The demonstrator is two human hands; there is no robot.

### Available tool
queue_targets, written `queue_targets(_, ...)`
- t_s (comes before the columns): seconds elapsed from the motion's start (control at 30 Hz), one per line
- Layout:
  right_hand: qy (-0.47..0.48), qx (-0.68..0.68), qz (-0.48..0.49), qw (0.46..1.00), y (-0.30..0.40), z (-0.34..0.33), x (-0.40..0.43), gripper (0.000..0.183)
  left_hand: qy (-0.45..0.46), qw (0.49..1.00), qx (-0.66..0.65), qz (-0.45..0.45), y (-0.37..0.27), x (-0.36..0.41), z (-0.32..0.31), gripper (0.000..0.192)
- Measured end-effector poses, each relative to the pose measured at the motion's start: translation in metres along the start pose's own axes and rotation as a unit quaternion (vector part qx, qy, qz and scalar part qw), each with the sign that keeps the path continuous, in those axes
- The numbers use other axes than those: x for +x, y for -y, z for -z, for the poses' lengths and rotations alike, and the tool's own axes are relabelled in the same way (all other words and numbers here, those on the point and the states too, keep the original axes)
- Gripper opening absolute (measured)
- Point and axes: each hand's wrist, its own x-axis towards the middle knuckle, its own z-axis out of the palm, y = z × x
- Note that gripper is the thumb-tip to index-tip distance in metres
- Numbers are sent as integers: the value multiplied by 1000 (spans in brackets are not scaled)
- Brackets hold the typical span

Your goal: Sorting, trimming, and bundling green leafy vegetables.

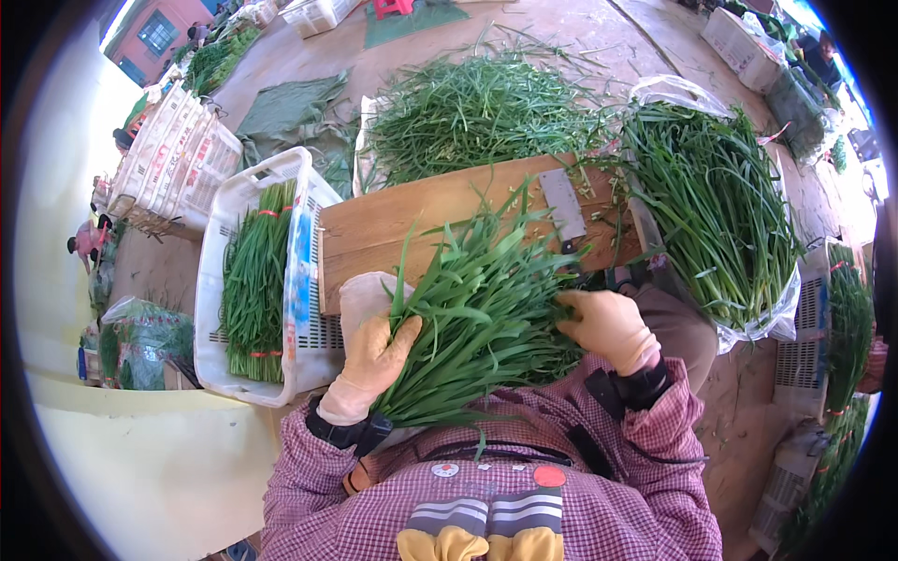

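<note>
A loose bundle of long green leafy stalks, apparently garlic chives [470, 315], lies across my lap and over the near edge of a wooden board [421, 203]. My left hand [379, 350], in a pale rubber glove, grips the bundle's left side with the thumb on top. At the bundle's right side is my right hand [603, 326], also gloved, its fingers bent against the leaves; whether they pinch any stalks is hidden. A cleaver [563, 203] rests on the right part of the board, its dark handle towards me, among small cut bits.
A white plastic crate [302, 280] with red-banded bundles stands left of the board. Beyond the board lies a heap of loose green trimmings [484, 112]. A plastic-lined container of chives [715, 210] is at the right. Stacked crates [175, 154] stand further left; people are in the background.
</note>
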Motion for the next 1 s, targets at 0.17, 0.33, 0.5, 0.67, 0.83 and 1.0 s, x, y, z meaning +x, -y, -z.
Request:
queue_targets(0.17,-233,42,7,971,-26,22,-3,16,-18,997,-58,-42,-13,0,-4,28)
queue_targets(0.33,-228,171,-1,958,-31,23,13,26,-44,997,-51,-47,-9,-2,-4,26)
queue_targets(0.5,-244,326,17,913,-48,6,39,30,6,999,-38,21,-2,-2,1,27)
queue_targets(0.67,-52,554,-39,830,-9,29,69,52,-9,998,-54,-11,-4,-3,-8,28)
queue_targets(0.83,59,640,-35,765,7,11,101,49,-5,999,-4,-38,-4,-7,-10,28)
queue_targets(1.0,27,689,-64,721,13,-10,113,35,-5,998,5,-67,-17,-9,-14,28)
